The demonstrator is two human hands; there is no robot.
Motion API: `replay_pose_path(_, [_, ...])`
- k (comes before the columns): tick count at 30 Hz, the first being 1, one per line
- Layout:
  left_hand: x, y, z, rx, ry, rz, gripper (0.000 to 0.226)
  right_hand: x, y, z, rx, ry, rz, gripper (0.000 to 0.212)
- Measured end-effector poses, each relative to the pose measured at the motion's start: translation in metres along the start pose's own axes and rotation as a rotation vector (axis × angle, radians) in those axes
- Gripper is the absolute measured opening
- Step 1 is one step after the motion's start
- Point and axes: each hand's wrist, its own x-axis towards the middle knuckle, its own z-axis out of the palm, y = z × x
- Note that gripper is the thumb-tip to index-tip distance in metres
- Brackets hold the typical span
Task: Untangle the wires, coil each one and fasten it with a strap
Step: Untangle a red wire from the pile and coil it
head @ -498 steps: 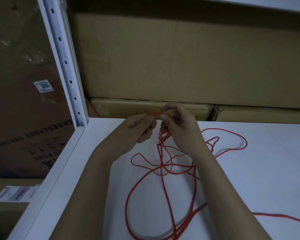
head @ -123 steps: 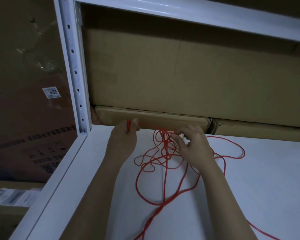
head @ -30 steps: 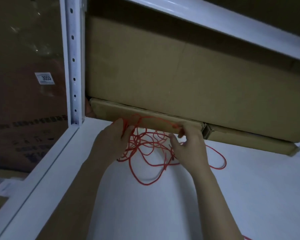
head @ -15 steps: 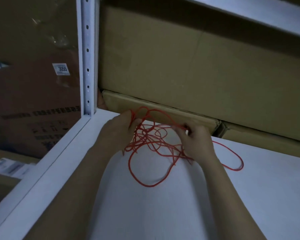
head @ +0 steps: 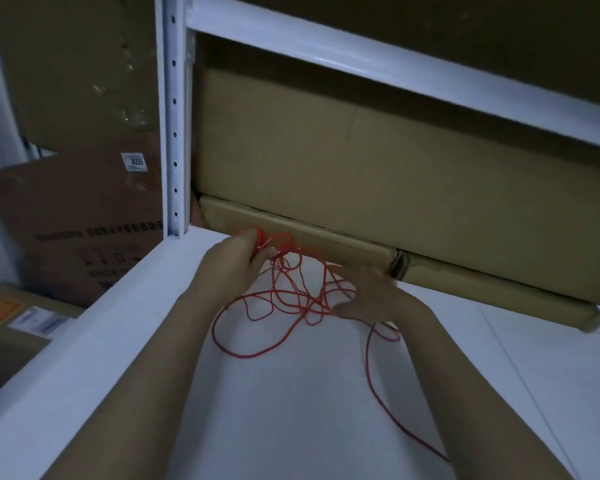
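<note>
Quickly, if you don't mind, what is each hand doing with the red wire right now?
Left hand: grips gathered loops of the red wire.
Right hand: fingers in the tangle; a grip cannot be told, blurred.

Single head-worn view, close above the white shelf (head: 291, 427), facing forward and down toward stacked cardboard boxes (head: 361, 168).

white shelf (head: 291, 427) | red wire (head: 291, 299) tangled in loose loops near back edge, one strand trailing toward front right | flat cardboard boxes (head: 326, 240) along back edge
</note>
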Motion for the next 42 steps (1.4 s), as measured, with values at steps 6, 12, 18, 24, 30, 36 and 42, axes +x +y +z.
replay_pose_path(6, [-0.02,0.042,-0.009,0.024,-0.014,0.096,0.03,-0.03,-0.03,-0.033,0.65,0.174,-0.236,0.033])
replay_pose_path(12, [-0.04,0.061,-0.022,0.145,0.037,0.124,0.026,-0.042,-0.042,-0.014,0.946,-0.106,-0.187,0.022])
replay_pose_path(18, [-0.053,0.074,-0.04,0.163,0.116,0.186,0.028,-0.05,-0.061,-0.01,1.176,-0.103,-0.259,0.02])
replay_pose_path(24, [-0.049,0.076,-0.066,0.283,0.184,0.269,0.031,-0.064,-0.072,-0.016,1.154,-0.185,-0.366,0.021])
replay_pose_path(30, [-0.033,0.082,-0.083,0.158,0.155,0.21,0.031,-0.077,-0.103,-0.035,1.04,0.242,-0.498,0.015])
replay_pose_path(36, [-0.024,0.09,-0.107,-0.188,-0.051,0.104,0.032,-0.072,-0.109,-0.039,0.864,0.723,-0.473,0.005])
replay_pose_path(42, [-0.014,0.064,-0.125,-0.252,0.068,-0.005,0.033,-0.058,-0.078,-0.016,0.675,0.706,-0.18,0.024])
